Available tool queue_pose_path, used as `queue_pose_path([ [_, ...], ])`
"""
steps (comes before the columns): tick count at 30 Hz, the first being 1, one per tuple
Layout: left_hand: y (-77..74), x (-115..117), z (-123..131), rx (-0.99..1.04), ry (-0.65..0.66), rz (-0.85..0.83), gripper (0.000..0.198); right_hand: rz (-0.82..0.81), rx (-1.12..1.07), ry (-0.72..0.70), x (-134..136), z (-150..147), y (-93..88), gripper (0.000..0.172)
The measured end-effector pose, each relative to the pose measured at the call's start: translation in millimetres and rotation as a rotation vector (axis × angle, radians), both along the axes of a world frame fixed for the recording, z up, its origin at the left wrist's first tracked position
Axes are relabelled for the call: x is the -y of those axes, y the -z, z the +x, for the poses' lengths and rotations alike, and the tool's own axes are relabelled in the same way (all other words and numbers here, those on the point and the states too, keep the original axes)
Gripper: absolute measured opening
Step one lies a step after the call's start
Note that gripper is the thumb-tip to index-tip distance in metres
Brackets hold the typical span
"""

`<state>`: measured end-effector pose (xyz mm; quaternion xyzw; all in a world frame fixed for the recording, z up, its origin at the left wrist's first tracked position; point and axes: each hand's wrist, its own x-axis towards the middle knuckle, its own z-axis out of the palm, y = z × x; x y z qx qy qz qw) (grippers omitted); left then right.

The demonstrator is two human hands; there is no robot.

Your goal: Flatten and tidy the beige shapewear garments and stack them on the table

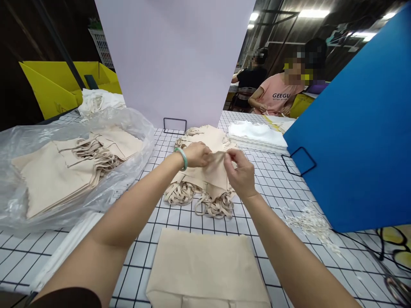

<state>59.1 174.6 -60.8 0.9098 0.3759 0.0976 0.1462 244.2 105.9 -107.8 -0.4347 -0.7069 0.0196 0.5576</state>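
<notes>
Both of my hands meet over a heap of beige cloth bags with strap handles in the middle of the gridded table. My left hand, with a green bangle on its wrist, is closed on the top edge of one beige bag. My right hand pinches the same edge from the right. The bag hangs slightly lifted between them. A flat beige bag lies close to me, below my arms.
A clear plastic sheet holds more beige bags at left. A stack of white cloth lies at back right. A blue panel stands at right, a pale panel behind. Loose scraps lie at right. Two people sit beyond.
</notes>
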Motion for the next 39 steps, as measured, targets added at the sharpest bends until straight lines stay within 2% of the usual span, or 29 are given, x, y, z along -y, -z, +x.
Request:
queue_pose_path([
  [3,-14.2,3.2,-25.4,-0.073,-0.068,0.025,0.014,-0.043,-0.273,-0.031,13.7,-2.5,-27.9,0.015],
  [5,-21.0,13.5,-46.0,-0.039,-0.088,0.04,0.019,0.026,-0.335,-0.02,26.6,0.7,-49.1,0.015],
  [7,-27.6,31.1,-63.2,0.055,-0.098,0.007,0.021,0.168,-0.342,0.033,42.6,8.9,-69.1,0.016],
  [9,-34.4,55.8,-74.2,0.195,-0.085,-0.069,0.022,0.307,-0.307,0.102,62.3,22.8,-84.3,0.019],
  [11,-41.3,87.3,-79.7,0.364,-0.055,-0.169,0.024,0.369,-0.254,0.156,86.9,40.5,-93.4,0.021],
  [13,-47.4,125.1,-81.9,0.536,-0.071,-0.266,0.024,0.348,-0.209,0.199,117.9,57.7,-96.9,0.021],
  [15,-50.0,167.0,-83.0,0.701,-0.177,-0.336,0.023,0.289,-0.18,0.252,154.6,69.6,-96.0,0.022],
  [18,-37.6,226.3,-85.3,0.887,-0.422,-0.44,0.021,0.126,-0.165,0.329,210.1,73.4,-84.3,0.027],
  [21,0.4,264.5,-87.4,0.954,-0.494,-0.67,0.025,-0.167,-0.267,0.325,244.8,67.6,-52.2,0.025],
  [24,51.1,274.9,-86.7,0.956,-0.537,-0.848,0.028,-0.55,-0.432,0.238,248.2,63.4,1.2,0.032],
  [26,79.2,271.5,-84.6,0.928,-0.675,-0.868,0.028,-0.751,-0.451,0.222,240.0,62.6,38.8,0.038],
  [29,100.6,264.1,-81.8,0.885,-0.828,-0.84,0.03,-0.87,-0.274,0.276,229.8,62.1,77.2,0.042],
  [32,103.1,261.5,-81.7,0.843,-0.809,-0.807,0.036,-0.869,-0.141,0.306,230.9,60.5,85.9,0.044],
  [35,103.1,261.6,-84.7,0.824,-0.789,-0.749,0.031,-0.857,-0.076,0.319,236.8,57.2,79.1,0.04],
  [39,110.5,258.3,-90.5,0.808,-0.809,-0.674,0.025,-0.818,-0.023,0.327,237.3,50.5,74.9,0.036],
])
